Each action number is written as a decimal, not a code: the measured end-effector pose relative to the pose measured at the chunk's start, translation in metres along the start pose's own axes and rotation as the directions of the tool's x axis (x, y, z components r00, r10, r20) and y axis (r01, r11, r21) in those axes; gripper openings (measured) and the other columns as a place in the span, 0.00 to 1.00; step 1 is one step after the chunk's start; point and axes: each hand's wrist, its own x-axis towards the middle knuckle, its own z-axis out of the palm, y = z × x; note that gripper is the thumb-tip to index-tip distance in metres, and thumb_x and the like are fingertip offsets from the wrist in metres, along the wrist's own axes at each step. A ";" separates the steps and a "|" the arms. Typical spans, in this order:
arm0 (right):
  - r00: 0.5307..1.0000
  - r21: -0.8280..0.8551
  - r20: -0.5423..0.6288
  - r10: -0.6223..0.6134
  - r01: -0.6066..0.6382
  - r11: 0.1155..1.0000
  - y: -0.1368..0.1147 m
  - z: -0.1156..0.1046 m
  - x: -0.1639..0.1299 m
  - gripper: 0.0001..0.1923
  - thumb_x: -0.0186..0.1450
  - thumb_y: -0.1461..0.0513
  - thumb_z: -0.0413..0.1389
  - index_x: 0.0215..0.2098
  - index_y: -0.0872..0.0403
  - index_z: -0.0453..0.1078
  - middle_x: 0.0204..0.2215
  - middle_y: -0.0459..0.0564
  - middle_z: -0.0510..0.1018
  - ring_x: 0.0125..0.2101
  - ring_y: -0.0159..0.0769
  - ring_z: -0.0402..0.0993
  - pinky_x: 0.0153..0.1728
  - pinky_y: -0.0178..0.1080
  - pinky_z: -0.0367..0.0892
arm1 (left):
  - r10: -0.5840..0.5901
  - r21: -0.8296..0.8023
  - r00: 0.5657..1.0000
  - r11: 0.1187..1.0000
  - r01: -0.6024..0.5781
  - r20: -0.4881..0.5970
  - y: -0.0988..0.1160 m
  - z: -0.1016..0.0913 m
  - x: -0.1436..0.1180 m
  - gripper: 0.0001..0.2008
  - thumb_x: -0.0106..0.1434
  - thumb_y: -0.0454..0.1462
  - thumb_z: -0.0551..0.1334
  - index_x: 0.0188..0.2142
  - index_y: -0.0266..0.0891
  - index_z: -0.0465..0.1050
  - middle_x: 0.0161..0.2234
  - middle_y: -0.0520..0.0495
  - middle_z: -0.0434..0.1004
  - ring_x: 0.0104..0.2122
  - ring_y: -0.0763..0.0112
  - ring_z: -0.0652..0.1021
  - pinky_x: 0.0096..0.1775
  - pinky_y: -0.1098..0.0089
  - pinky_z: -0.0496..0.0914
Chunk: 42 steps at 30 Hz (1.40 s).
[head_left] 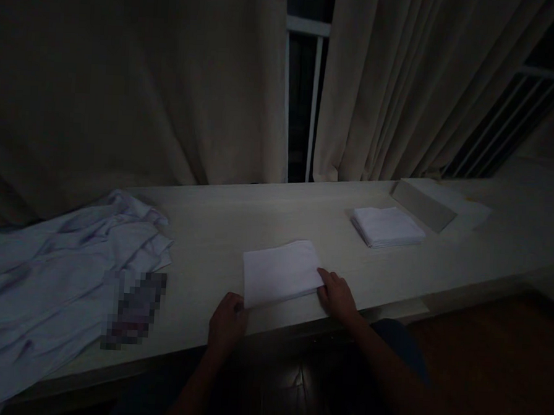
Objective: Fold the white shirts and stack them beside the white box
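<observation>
A white cloth (pixel 280 273), folded into a flat rectangle, lies near the front edge of the pale tabletop. At its near left corner is my left hand (pixel 228 319), fingers curled and pinching the corner. My right hand (pixel 337 295) grips the right edge, thumb on top and the other fingers partly hidden. Further right rests a neat stack of folded white cloths (pixel 387 227). On the left a loose, crumpled heap of white cloth (pixel 64 283) spreads over the table.
Behind the long table (pixel 201 228) hang beige curtains (pixel 209 86), with a barred window between them. A grey board or box (pixel 423 206) leans at the back right beside pale sheets. A pixelated patch covers something on the heap's right side. The room is dim.
</observation>
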 end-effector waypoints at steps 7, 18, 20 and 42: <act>0.967 0.443 -0.212 0.144 -0.037 0.896 0.019 0.004 0.004 0.22 0.63 0.61 0.47 0.55 0.52 0.67 0.41 0.54 0.75 0.41 0.43 0.73 0.44 0.45 0.69 | -0.090 -0.089 0.976 0.993 0.074 -0.198 0.001 -0.009 -0.001 0.10 0.60 0.37 0.52 0.41 0.42 0.68 0.41 0.43 0.73 0.41 0.62 0.76 0.44 0.62 0.71; 0.898 0.524 -0.269 0.348 -0.167 0.835 0.010 0.012 0.021 0.20 0.69 0.49 0.46 0.45 0.52 0.71 0.40 0.58 0.78 0.40 0.47 0.75 0.43 0.50 0.71 | 0.237 0.320 0.962 0.909 -0.268 0.133 0.050 0.014 0.043 0.32 0.64 0.54 0.54 0.62 0.40 0.61 0.67 0.36 0.53 0.67 0.48 0.54 0.63 0.46 0.54; 0.936 0.382 -0.279 0.216 -0.098 0.919 0.000 0.008 0.032 0.21 0.70 0.51 0.45 0.51 0.54 0.70 0.45 0.60 0.77 0.47 0.48 0.73 0.49 0.50 0.68 | 0.221 0.382 0.953 0.878 -0.288 0.209 0.036 0.022 0.041 0.34 0.64 0.55 0.53 0.65 0.41 0.57 0.69 0.36 0.50 0.68 0.47 0.52 0.63 0.45 0.53; 0.992 0.078 0.114 -0.052 0.043 0.996 -0.010 0.055 0.097 0.42 0.68 0.40 0.39 0.69 0.60 0.49 0.69 0.62 0.49 0.69 0.55 0.36 0.65 0.59 0.41 | 0.084 0.323 0.958 0.930 -0.174 0.275 0.032 0.022 0.063 0.30 0.68 0.54 0.46 0.60 0.40 0.63 0.65 0.37 0.60 0.66 0.54 0.59 0.63 0.50 0.56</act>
